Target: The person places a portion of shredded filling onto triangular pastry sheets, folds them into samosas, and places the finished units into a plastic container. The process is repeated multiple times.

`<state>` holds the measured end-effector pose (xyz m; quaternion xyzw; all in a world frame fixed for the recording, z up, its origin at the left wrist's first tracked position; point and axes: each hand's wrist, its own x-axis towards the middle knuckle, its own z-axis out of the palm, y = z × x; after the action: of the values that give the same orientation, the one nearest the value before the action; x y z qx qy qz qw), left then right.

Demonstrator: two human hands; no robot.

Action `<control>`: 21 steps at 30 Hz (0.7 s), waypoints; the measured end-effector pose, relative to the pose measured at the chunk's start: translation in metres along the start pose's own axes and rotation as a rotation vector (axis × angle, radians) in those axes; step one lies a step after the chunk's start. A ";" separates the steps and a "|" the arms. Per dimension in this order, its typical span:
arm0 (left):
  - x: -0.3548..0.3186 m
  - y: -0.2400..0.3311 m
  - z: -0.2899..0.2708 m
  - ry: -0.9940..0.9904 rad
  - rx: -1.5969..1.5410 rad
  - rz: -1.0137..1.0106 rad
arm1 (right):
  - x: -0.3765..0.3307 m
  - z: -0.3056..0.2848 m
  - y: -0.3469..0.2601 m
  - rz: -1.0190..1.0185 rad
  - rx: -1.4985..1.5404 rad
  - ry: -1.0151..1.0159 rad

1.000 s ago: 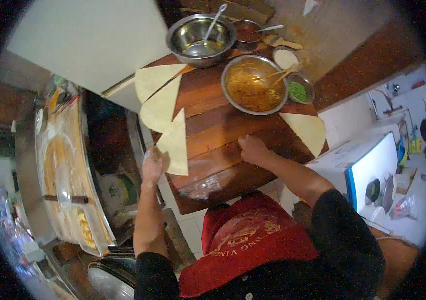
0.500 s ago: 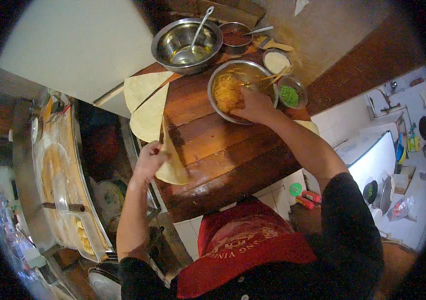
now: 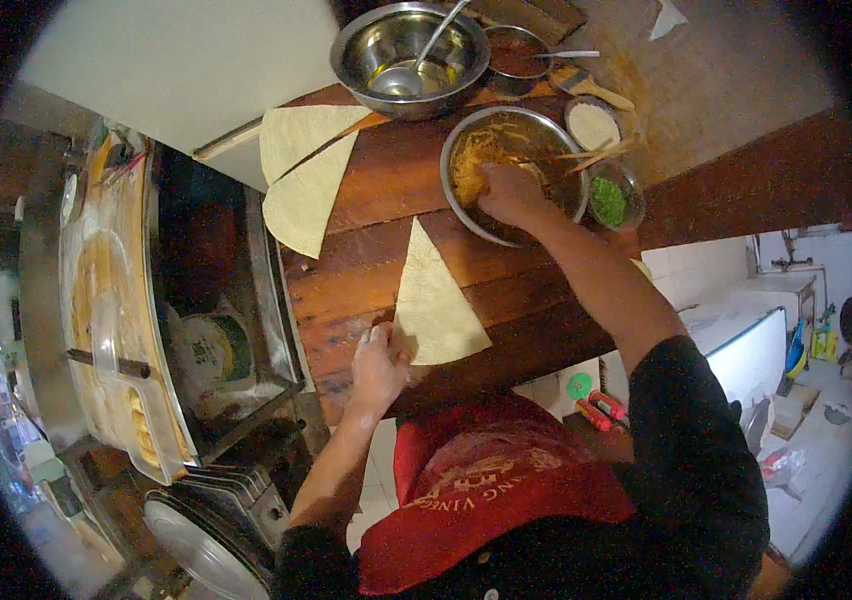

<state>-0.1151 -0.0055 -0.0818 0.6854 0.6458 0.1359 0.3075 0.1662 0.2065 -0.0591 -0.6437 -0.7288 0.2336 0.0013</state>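
Right hand in the filling bowl, left hand pinning the dough triangle.

The right hand (image 3: 512, 192) digs into the steel bowl of shredded orange filling (image 3: 486, 160), fingers curled down into the shreds; whether they pinch any cannot be told. The left hand (image 3: 379, 362) lies flat, fingers together, on the near corner of the dough triangle (image 3: 434, 305), which sits on the wooden board (image 3: 386, 190) just short of its front edge. Risk: filling could drop on the way across, or the thin sheet could slide off. Behind, a large steel bowl (image 3: 408, 55) holds a spoon; a small dish (image 3: 608, 200) holds green chutney, another (image 3: 592, 124) something pale.
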 end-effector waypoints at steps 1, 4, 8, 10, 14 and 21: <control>-0.005 0.002 0.001 -0.026 0.010 -0.060 | -0.005 -0.008 0.004 -0.013 -0.008 0.004; -0.011 0.002 0.006 -0.027 -0.005 -0.118 | -0.024 -0.034 0.012 -0.020 -0.058 -0.018; -0.014 0.003 0.011 0.001 -0.029 -0.110 | -0.030 -0.029 0.014 -0.082 -0.193 -0.071; -0.014 0.001 0.015 0.035 -0.007 -0.087 | -0.034 -0.020 0.006 -0.133 -0.267 -0.047; -0.016 0.002 0.016 0.043 -0.019 -0.089 | -0.021 0.005 0.015 -0.253 -0.312 -0.013; -0.017 0.003 0.026 0.084 0.017 -0.157 | -0.019 -0.013 0.033 -0.105 0.301 0.064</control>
<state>-0.1002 -0.0279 -0.0966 0.6292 0.7109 0.1346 0.2841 0.2048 0.1953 -0.0528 -0.6044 -0.7176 0.3193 0.1333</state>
